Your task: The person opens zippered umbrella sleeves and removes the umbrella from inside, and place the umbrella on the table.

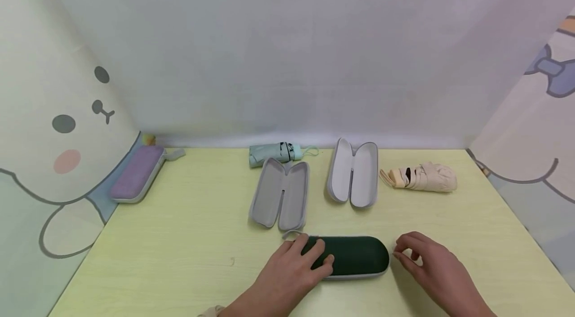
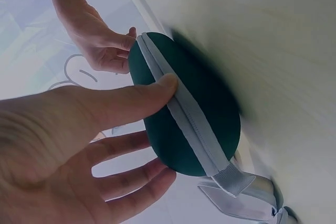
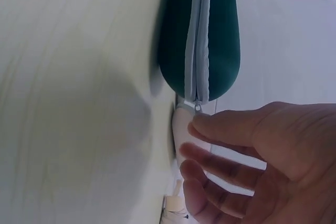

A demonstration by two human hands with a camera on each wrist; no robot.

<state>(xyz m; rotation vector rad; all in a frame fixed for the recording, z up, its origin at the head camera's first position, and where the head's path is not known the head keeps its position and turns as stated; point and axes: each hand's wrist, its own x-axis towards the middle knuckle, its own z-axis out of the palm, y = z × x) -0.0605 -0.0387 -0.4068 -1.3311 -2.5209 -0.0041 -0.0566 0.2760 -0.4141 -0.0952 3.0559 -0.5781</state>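
Note:
A dark green zip case [image 1: 355, 255] with a grey zipper band lies on the table in front of me. My left hand [image 1: 292, 269] grips its left end, thumb [image 2: 167, 83] on the zipper band and fingers over the top. At the case's right end, my right hand [image 1: 433, 267] pinches the small zipper pull [image 3: 197, 107] between thumb and forefinger. The pull itself is mostly covered by the fingertips. In the right wrist view the zipper band runs up to that end, its two edges close together. A grey fabric tab [image 2: 233, 179] sticks out at the left end.
Behind the green case stand a grey case [image 1: 280, 194] and a white-lined case [image 1: 353, 173], both spread open. A pale green folded umbrella [image 1: 269, 154] lies at the back, a beige one [image 1: 427, 177] at right. A purple case [image 1: 138, 172] lies far left.

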